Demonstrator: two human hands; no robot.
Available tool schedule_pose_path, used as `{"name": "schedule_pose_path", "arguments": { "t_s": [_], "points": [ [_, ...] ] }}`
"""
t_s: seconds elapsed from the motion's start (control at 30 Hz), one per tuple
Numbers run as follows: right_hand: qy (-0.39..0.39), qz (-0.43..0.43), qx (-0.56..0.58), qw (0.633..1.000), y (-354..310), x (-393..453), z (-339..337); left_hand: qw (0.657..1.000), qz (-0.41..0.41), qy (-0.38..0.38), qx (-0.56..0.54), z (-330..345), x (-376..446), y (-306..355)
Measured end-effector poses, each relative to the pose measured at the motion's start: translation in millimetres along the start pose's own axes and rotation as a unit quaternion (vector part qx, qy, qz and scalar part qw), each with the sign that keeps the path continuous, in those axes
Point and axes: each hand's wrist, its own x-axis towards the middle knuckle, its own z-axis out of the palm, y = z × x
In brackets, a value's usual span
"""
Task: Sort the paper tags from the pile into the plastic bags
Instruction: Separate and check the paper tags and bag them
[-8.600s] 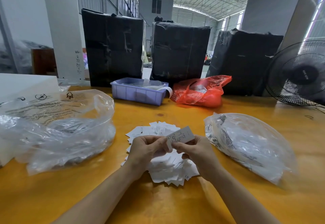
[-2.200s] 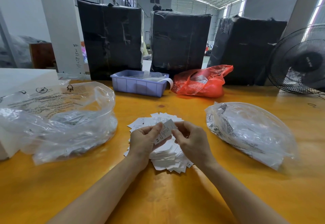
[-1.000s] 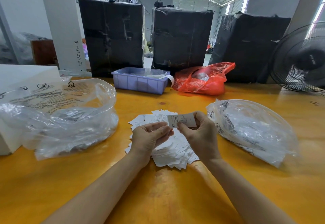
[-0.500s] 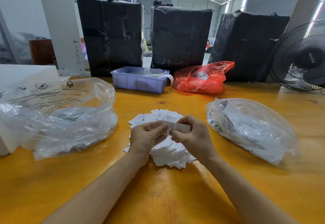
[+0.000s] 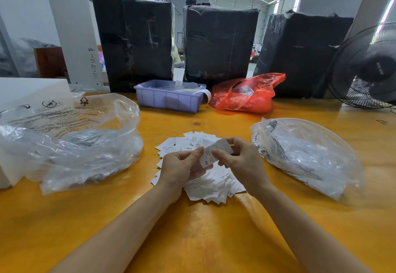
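A yellow worktable (image 5: 214, 240) fills the frame in a warehouse, backed by three black-wrapped bales (image 5: 132, 43) and a standing fan (image 5: 368, 69). On it lie two clear plastic bags: the left bag (image 5: 81, 144), mouth gaping, printed with warning text and a tree symbol, and the right bag (image 5: 306, 154), lying flatter, its mouth facing the person. Behind them sit a lilac bin (image 5: 169, 99) and a red bag (image 5: 246, 94).

Between the clear bags lies the pile of paper tags (image 5: 205, 184), directly under the person's hands. Both hands hold a single tag (image 5: 214, 152) above it: the left hand (image 5: 182, 167) pinches its lower end with thumb and curled fingers, the right hand (image 5: 242, 161) pinches the upper end the same way.

The step in hand appears to be reading the size. It goes best with the tag held flat and tilted to the light, one tag only between the fingertips, then dropped well inside the matching bag's mouth so it cannot slide back out.

Readable writing: "XS" on the held tag; the letters "NG" on the right bag, probably the end of "WARNING". The left bag's text is too small to read.
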Motion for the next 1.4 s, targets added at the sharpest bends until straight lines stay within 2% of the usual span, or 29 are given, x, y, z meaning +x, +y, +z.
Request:
{"name": "schedule_pose_path", "arguments": {
  "t_s": [0.2,0.33,0.63,0.77,0.8,0.9,0.97,1.23,1.4],
  "points": [
    [-0.057,-0.014,-0.059,0.997,0.5,-1.7,2.4,1.0,-0.001,0.014,-0.001,2.9,-0.6,-0.6],
    [-0.074,-0.007,-0.03,0.997,-3.2,-4.0,3.4,0.999,-0.02,0.033,-0.019,4.2,-1.1,0.6],
    [-0.1,0.036,-0.048,0.993,-6.1,-1.4,8.5,0.996,-0.047,0.054,-0.048,9.8,1.1,-0.9],
    [-0.162,0.01,-0.068,0.984,-13.5,-4.3,14.3,0.995,-0.044,0.045,-0.081,12.4,-0.7,-0.7],
    [-0.151,0.007,-0.07,0.986,-13.7,-5.4,16.0,0.993,-0.043,0.047,-0.095,12.0,-0.2,-0.4],
    [-0.045,-0.009,-0.026,0.999,-12.1,-7.2,15.4,0.989,-0.042,0.052,-0.131,10.3,1.7,2.5],
    [-0.013,-0.018,0.007,1.0,-11.1,-7.7,13.0,0.988,-0.043,0.042,-0.141,10.6,1.9,4.6],
    [-0.019,-0.025,0.047,0.998,-7.9,-9.2,18.2,0.984,-0.083,0.012,-0.156,11.7,0.4,14.1],
    [0.03,0.008,0.111,0.993,-8.7,-4.5,9.8,0.993,-0.11,-0.026,-0.037,0.7,6.2,20.0]
  ]
}}
